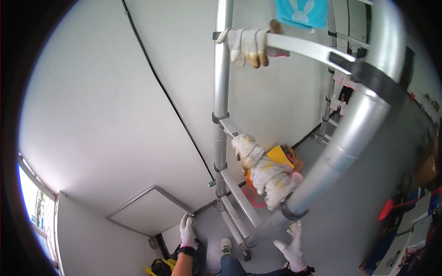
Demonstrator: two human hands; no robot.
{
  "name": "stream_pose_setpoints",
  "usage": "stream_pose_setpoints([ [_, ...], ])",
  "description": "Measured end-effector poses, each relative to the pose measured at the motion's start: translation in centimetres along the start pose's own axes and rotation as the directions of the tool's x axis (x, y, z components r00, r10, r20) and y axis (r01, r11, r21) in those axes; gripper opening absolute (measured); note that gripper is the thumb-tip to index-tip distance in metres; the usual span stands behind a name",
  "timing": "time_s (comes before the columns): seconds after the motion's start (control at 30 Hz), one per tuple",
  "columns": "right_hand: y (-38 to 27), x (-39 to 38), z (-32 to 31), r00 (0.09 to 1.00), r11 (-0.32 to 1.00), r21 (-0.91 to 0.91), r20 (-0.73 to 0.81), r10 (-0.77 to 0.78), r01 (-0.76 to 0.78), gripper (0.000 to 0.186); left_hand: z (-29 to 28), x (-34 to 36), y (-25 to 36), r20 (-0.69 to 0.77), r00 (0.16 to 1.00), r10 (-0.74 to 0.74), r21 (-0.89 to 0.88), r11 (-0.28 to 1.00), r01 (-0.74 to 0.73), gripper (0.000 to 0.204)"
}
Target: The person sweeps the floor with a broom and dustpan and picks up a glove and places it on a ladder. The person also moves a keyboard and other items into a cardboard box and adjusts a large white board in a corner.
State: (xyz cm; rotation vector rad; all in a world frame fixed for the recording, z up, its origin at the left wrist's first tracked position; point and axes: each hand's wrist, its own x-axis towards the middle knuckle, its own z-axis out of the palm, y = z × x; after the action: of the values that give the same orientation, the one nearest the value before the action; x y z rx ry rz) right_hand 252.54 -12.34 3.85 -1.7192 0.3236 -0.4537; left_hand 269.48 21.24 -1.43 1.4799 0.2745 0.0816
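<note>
My left hand (187,232), in a white glove with a dark band at the wrist, is raised with its fingers stretched upward. It is nearest the lower right corner of a framed white panel (149,209) by the wall; whether it touches the panel I cannot tell. My right hand (293,249), also white-gloved, has its fingers spread and holds nothing. It is beside the lower part of a silver telescopic ladder (221,87). Several worn work gloves (267,170) are draped over a middle rung, and more stained gloves (248,45) hang on a higher one.
A light blue cloth (301,11) with a rabbit shape hangs at the top. Orange and yellow items (279,156) lie behind the ladder. Black and yellow gear (161,267) sits by my left forearm. Boxes and a red-handled tool (386,209) are at the right. A window (39,202) is far left.
</note>
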Motion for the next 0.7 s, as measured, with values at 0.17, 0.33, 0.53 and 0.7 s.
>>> stream_pose_setpoints([
  [0.17,-3.6,1.7,5.9,0.895,0.993,-0.062,-0.442,0.062,-0.1,0.099,4.3,11.6,-0.8,0.341,0.935,-0.099,0.039,0.995,0.091,0.045],
  [0.33,-4.9,4.9,8.2,0.726,0.978,0.058,-0.661,0.188,-0.2,0.082,12.0,17.8,-3.3,0.599,0.711,-0.368,0.227,0.93,0.29,0.047],
  [0.53,-5.2,5.8,9.2,0.651,0.993,0.115,-0.755,0.081,0.01,0.077,17.7,17.2,-5.4,0.629,0.474,-0.616,0.194,0.715,0.672,0.053],
  [0.7,-3.5,6.1,9.0,0.677,0.994,0.112,-0.732,0.078,0.006,0.06,18.8,16.6,-9.0,0.647,0.5,-0.575,-0.03,0.637,0.77,0.047],
])
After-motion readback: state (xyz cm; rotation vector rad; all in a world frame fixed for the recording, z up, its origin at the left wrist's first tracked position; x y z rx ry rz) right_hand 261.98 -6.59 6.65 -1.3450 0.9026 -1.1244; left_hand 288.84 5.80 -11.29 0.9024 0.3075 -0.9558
